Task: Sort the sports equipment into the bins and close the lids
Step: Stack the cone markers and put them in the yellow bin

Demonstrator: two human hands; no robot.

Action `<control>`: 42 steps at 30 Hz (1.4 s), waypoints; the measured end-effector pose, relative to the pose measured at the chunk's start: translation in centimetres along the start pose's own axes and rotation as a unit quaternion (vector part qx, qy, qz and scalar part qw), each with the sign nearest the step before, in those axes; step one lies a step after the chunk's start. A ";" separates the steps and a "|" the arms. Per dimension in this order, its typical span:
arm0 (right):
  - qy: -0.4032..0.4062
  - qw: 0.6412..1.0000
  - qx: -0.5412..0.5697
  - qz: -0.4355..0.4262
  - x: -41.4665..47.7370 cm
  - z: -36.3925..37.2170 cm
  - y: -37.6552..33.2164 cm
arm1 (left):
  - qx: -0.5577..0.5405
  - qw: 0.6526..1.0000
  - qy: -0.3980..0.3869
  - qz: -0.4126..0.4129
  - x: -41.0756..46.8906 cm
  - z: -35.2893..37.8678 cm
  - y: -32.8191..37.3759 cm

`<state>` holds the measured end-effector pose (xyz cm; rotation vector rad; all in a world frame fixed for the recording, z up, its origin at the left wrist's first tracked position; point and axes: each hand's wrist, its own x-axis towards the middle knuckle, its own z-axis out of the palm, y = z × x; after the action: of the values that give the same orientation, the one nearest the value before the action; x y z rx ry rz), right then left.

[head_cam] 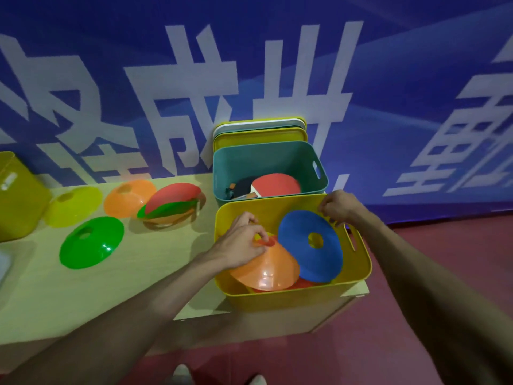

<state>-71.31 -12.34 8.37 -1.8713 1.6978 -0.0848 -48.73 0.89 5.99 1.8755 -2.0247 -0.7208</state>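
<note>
**Loose cones lie left of the yellow bin, on the left hand's side**

The tabletop (155, 273) carries the yellow bin (277, 298) at its right end, and every place here is given from that bin. Directly behind it the teal bin (266, 159) is seen, with paddles inside. Behind that again, the lids (258, 134) are stood against the wall, so neither bin is closed yet.

Inside the yellow bin a blue cone (308, 251) is tilted against the right wall, and an orange cone (266, 269) is set at the left, overlapping it.

To the left of the bin, still unsorted, a stack of cones (172, 201) lies nearest and a green cone (91, 243) farther out.

The orange cone's top ring is pinched by the left hand (238, 245). The right hand (337, 207) is curled at the bin's back right corner. Whether the blue cone's edge or the rim is held cannot be told.

The next reach is judged to be leftward, with the left hand the nearer.
</note>
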 end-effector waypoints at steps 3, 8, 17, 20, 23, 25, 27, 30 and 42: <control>0.000 1.000 0.022 -0.021 0.1 0.3 -0.7 | -0.007 1.000 0.001 0.006 0.2 0.5 0.2; -0.018 0.993 0.031 -0.110 0.1 1.3 -4.1 | -0.054 0.997 0.046 -0.013 -0.4 -1.0 -0.6; -0.030 0.962 0.106 -0.251 0.2 6.0 -13.8 | -0.122 0.972 0.175 -0.104 -2.0 -5.9 -5.3; -0.046 0.953 0.114 -0.276 0.4 7.6 -17.1 | -0.126 0.963 0.199 -0.128 -3.1 -7.2 -7.5; -0.073 0.946 0.111 -0.294 0.5 9.3 -20.1 | -0.133 0.953 0.220 -0.160 -4.2 -8.3 -10.0; -0.086 0.942 0.099 -0.310 0.7 10.7 -21.9 | -0.141 0.946 0.230 -0.182 -4.9 -8.7 -12.0; -0.095 0.938 0.086 -0.322 1.0 12.3 -23.7 | -0.156 0.935 0.242 -0.206 -5.6 -9.1 -14.2; -0.122 0.936 0.070 -0.323 1.6 15.0 -26.6 | -0.178 0.922 0.251 -0.236 -6.6 -9.8 -17.8; -0.225 0.940 0.070 -0.246 5.2 26.1 -37.6 | -0.237 0.886 0.205 -0.341 -9.1 -12.3 -35.1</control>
<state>-25.91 -7.22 2.85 -1.9784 0.8778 0.0231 -11.68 6.81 -1.56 2.1671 -0.8116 -0.7902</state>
